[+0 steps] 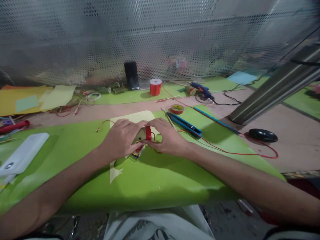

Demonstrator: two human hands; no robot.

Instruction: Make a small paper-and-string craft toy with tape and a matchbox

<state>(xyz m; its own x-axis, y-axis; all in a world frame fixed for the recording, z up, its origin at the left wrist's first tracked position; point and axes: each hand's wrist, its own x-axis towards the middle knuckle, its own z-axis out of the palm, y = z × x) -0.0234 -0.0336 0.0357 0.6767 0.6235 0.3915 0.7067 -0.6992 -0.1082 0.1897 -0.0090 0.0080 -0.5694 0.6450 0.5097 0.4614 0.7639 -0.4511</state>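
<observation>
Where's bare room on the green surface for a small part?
In front: green surface between cream paper, right forearm and near edge. Left: between white device and left forearm. Crowded: beyond the right hand, with blue cutter, tape roll and red cord.

The green-covered table (160,185) bears a white power bank (25,154), teal cutter (184,124), tape roll (177,112) and red spool (155,88).

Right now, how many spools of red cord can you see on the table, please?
1. The red spool stands at the back, to the right of the black phone. The left hand or right hand could hide another.
</observation>
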